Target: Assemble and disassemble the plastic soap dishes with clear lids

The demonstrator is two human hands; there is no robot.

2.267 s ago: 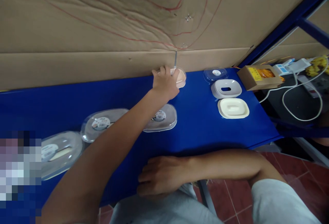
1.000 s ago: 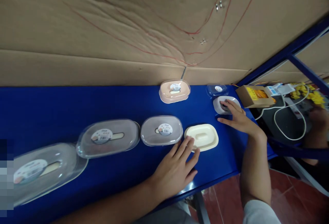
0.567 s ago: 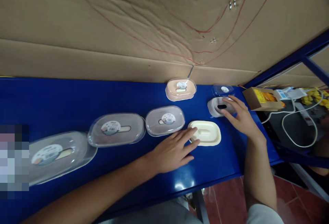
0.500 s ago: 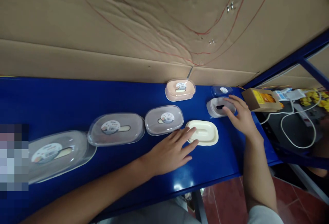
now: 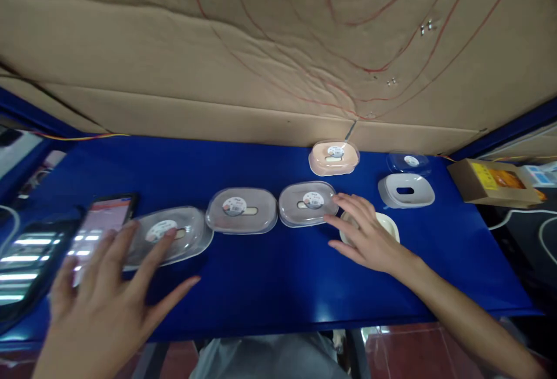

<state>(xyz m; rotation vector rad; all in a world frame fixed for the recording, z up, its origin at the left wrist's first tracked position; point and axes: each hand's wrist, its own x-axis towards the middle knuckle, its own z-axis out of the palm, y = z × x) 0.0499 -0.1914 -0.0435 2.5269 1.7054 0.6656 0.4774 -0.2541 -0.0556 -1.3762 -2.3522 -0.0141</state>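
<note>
My left hand (image 5: 108,292) is open, fingers spread, over the leftmost oval grey box with a clear lid (image 5: 187,234) and partly over a phone (image 5: 107,210). Whether its fingertips touch the box I cannot tell. My right hand (image 5: 365,234) is also open and hides part of a cream oval tray (image 5: 389,225). Its fingertips reach the right end of another clear-lidded box (image 5: 300,213); contact is unclear. Between the hands stands a third lidded grey box (image 5: 241,222). All three carry round labels. Neither hand holds anything.
Behind stands a peach lidded box (image 5: 322,164). At right are an uncovered grey box with a slot (image 5: 394,181) and a loose clear lid (image 5: 395,162). A dark glossy screen (image 5: 26,269) lies far left, a cardboard carton (image 5: 472,184) far right, on the blue table (image 5: 261,280).
The view has swung left. My left hand has moved from the cream tray to the leftmost lidded box. My right hand has left the uncovered grey box and is over the cream tray.
</note>
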